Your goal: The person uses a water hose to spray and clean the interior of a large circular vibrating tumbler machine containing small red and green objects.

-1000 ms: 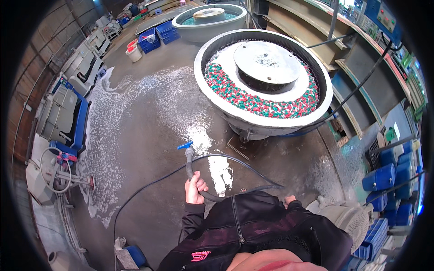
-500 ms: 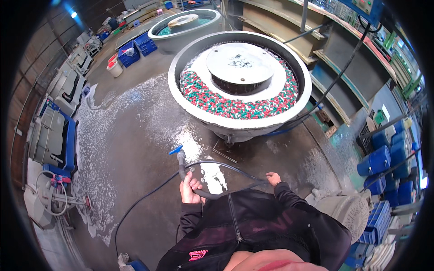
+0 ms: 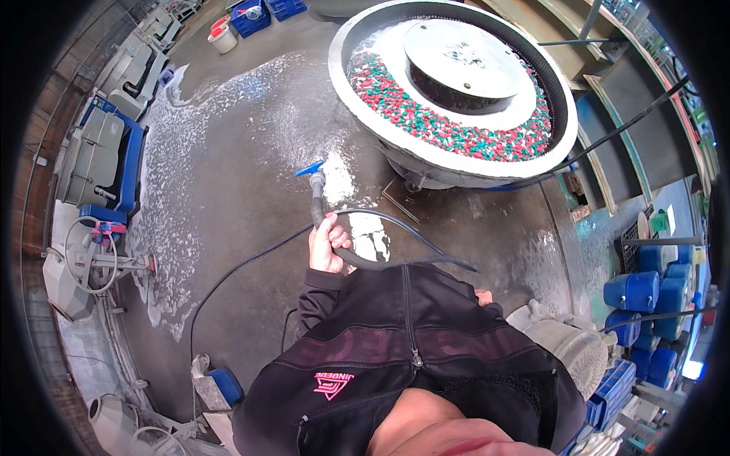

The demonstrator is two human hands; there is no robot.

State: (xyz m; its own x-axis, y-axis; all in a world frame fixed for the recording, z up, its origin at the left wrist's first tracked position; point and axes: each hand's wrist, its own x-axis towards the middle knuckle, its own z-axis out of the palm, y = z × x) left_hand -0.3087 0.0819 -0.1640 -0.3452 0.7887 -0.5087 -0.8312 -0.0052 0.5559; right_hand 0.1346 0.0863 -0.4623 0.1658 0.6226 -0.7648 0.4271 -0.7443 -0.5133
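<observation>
While the left hand is wrapped tight around a dark hose, just behind the nozzle with its blue valve handle, the hose end is kept pointing away from the body, toward the wet concrete floor. The right hand is barely seen: only a sliver of it shows past the black jacket, and whether it is open or closed cannot be told. From the gripped section, the hose is looped across the front of the body and off to the right, while a thinner dark line is trailed over the floor to the left.

Several risks are judged from this layout. Footing could be lost, since the floor is covered with water and patches of white foam right where the person stands. The loop of hose lying close to the body could be stepped on or caught by a foot, and the nozzle could then be jerked out of the one-handed grip. If the valve is opened sharply, the hose end could be kicked sideways and water thrown at the grey machines along the left wall. The large round tub of red, green and white pieces stands just ahead, and spray could be bounced back off its rim.
</observation>
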